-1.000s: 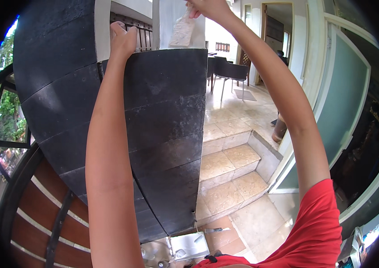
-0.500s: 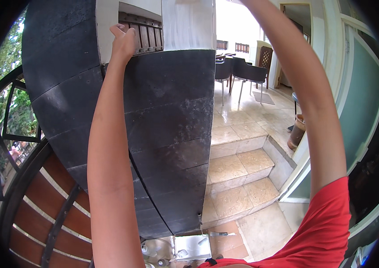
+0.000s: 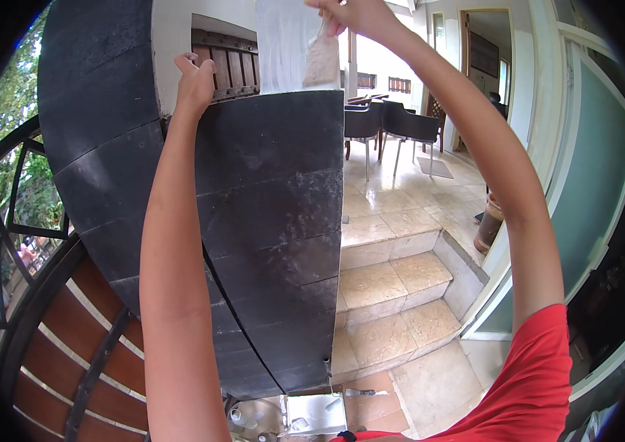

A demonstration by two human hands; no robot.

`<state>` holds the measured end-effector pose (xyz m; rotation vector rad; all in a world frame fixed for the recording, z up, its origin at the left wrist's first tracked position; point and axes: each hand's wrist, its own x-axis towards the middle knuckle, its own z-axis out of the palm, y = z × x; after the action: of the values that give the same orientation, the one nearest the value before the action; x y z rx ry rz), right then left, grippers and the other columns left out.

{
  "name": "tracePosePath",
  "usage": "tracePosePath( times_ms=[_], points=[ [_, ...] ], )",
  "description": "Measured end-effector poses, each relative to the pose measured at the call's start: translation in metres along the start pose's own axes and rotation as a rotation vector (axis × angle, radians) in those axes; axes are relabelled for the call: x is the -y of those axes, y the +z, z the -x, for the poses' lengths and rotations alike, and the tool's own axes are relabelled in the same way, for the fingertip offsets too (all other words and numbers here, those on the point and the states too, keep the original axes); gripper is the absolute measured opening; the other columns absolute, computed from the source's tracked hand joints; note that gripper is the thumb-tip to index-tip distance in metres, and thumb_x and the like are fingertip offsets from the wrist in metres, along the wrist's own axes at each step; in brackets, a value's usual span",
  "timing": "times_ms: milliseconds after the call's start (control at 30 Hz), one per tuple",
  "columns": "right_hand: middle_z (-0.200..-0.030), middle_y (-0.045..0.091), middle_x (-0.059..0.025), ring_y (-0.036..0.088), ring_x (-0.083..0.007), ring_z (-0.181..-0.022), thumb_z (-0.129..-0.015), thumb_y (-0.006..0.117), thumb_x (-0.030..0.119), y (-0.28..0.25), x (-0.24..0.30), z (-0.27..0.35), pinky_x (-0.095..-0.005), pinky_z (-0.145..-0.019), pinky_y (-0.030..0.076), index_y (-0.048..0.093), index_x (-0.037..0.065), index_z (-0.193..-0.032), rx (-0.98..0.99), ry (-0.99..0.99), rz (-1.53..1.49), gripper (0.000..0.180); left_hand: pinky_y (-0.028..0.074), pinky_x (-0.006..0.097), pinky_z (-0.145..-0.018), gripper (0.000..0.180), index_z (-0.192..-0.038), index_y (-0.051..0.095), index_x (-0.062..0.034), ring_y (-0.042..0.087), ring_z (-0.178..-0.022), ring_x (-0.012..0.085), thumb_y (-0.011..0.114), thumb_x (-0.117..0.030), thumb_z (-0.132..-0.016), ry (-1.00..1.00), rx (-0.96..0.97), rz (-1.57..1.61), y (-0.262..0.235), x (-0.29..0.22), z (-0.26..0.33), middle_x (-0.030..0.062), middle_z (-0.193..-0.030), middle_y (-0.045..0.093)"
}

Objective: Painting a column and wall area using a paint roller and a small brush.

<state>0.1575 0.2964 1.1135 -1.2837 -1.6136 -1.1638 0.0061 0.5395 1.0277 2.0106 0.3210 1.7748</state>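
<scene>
My right hand is raised at the top, closed round the handle of a wide paintbrush. Its pale bristles hang downward against the white, streaky wall section, near that section's right edge. Further left my left hand is up by the wooden window grille, fingers curled at the edge of the opening. Whether it grips something there is hidden. Below both hands stretches the black tiled wall, with pale smudges toward its right side.
A white paint tray sits at the wall's foot, beside plastic bottles and a scraper. Stone steps rise on the right toward black chairs. A wood-slatted gate stands left, a frosted glass door right.
My right hand has come down and left into view with the paintbrush, now against the white section. My left hand stays by the grille; the view has shifted slightly.
</scene>
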Motion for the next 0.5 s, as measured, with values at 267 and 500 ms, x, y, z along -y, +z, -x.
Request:
tracePosePath(
  times_ms=[267,500],
  points=[
    [-0.064,0.059,-0.0177,0.061,-0.0261,-0.053,-0.079,0.061,0.022,0.005,0.02,0.015,-0.0327,-0.05,0.05,0.038,-0.005,-0.106,0.064,0.157,-0.138,0.045,0.034,0.041,-0.087,0.05,-0.113,0.025,-0.0002,0.048,-0.099,0.0452,0.043,-0.027,-0.075,-0.023,0.003,0.026,0.0,-0.009,0.006,0.0278,-0.109,0.043],
    [-0.065,0.059,-0.0194,0.062,-0.0278,-0.054,-0.077,0.062,0.023,0.012,0.019,0.013,-0.0333,-0.05,0.05,0.035,-0.008,-0.113,0.033,0.2,-0.127,0.054,0.035,0.042,-0.086,0.049,-0.111,0.028,0.0012,0.047,-0.099,0.0449,0.044,-0.028,-0.075,0.019,-0.015,-0.009,-0.001,-0.008,0.006,0.0207,-0.118,0.036]
  ],
)
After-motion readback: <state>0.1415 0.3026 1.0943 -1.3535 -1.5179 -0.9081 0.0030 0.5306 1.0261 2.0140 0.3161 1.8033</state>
